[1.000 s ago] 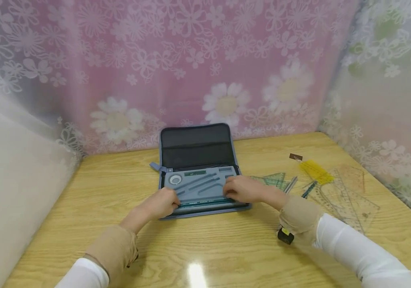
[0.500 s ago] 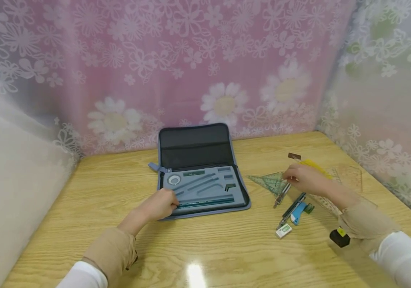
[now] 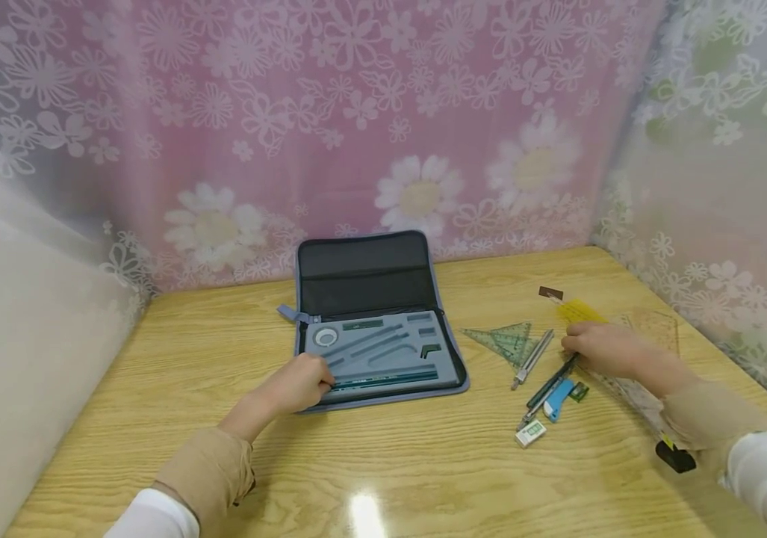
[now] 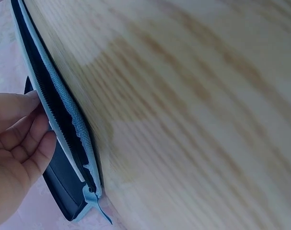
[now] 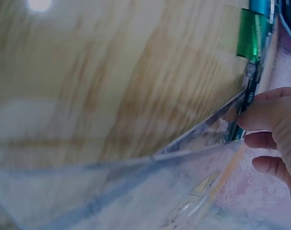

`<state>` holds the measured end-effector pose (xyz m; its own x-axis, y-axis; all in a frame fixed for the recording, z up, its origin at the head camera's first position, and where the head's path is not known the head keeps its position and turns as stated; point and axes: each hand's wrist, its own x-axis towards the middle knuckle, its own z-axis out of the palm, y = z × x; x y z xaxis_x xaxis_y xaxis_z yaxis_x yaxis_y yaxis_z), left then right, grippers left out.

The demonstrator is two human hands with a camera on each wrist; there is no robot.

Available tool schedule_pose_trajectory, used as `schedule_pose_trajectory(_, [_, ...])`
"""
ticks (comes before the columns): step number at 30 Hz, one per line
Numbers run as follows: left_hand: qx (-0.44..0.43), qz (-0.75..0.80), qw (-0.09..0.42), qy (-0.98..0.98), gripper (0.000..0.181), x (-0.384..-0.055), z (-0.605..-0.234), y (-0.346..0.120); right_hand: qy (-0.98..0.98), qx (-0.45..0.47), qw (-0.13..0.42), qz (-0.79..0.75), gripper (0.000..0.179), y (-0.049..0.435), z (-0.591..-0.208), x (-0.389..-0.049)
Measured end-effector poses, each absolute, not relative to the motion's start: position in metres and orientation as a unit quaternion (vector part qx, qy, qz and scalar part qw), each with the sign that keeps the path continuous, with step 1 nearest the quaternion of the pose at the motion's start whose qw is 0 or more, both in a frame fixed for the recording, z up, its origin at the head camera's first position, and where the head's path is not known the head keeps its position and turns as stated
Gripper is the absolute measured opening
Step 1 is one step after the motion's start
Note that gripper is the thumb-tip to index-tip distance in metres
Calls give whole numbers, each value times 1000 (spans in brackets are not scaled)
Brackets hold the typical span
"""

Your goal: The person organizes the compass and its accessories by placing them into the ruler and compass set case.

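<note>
An open blue-grey case (image 3: 449, 357) lies mid-table, and its grey foam tray holds a green ruler (image 3: 386, 379) along the front. My left hand (image 3: 316, 381) rests with relaxed fingers on the case's front left corner. In the left wrist view the fingers (image 4: 25, 139) lie against the zipper edge (image 4: 64, 120). My right hand (image 3: 574, 353) is to the right of the case, at the upper end of a dark pen (image 3: 547, 387). The right wrist view shows thumb and fingers (image 5: 260, 122) pinching that pen (image 5: 250, 88).
Around the pen lie a green set square (image 3: 507, 338), a metal compass (image 3: 532, 350), a blue tool (image 3: 558, 400), a small green piece (image 3: 579, 391) and a white eraser (image 3: 529, 432). A yellow ruler (image 3: 579, 308) and clear set squares (image 3: 655, 329) lie farther right, near the curtain.
My right hand left the case, swung right over the loose tools, then dropped onto the dark pen. The left hand stayed on the case's corner.
</note>
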<state>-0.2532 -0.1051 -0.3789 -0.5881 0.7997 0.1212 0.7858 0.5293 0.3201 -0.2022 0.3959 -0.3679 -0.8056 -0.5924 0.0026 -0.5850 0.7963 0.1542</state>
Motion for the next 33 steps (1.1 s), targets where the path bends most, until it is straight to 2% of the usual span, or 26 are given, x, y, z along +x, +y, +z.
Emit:
schedule_pose_trajectory(5, [448,177,24,876,16,-252,-379,-105,-928,355,46,-106,26,395,-370,-205])
schedule_pose_trajectory(11, [435,175,38,883,15,-250,-378,-106,-937,340,53,-54,24,393,-371,-203])
schedule_pose_trajectory(17, [439,173,32,881,16,-250,-377,-105,-924,354,143,24,31,382,-366,-205])
schedule_pose_trajectory(19, [443,173,29,879,16,-252,-377,-104,-909,378,174,34,11,375,-363,-209])
schedule_pose_trajectory(20, [445,173,28,878,16,-252,-377,-104,-903,387,185,36,8,369,-361,-211])
schedule_pose_trajectory(23, [446,173,29,878,15,-253,-378,-104,-882,417,215,40,42,350,-356,-218])
schedule_pose_trajectory(24, [446,173,30,878,15,-253,-378,-104,-876,426,223,41,44,342,-355,-220])
schedule_pose_trajectory(27, [449,171,26,877,15,-253,-379,-106,-869,442,222,33,14,317,-352,-225])
schedule_pose_trajectory(28, [451,169,23,876,14,-253,-379,-107,-868,445,217,29,12,309,-352,-226])
schedule_pose_trajectory(30, [455,167,17,874,15,-253,-380,-108,-869,450,204,15,25,293,-350,-228])
schedule_pose_trajectory(33, [463,163,9,871,16,-254,-380,-110,-876,449,177,1,20,274,-347,-232])
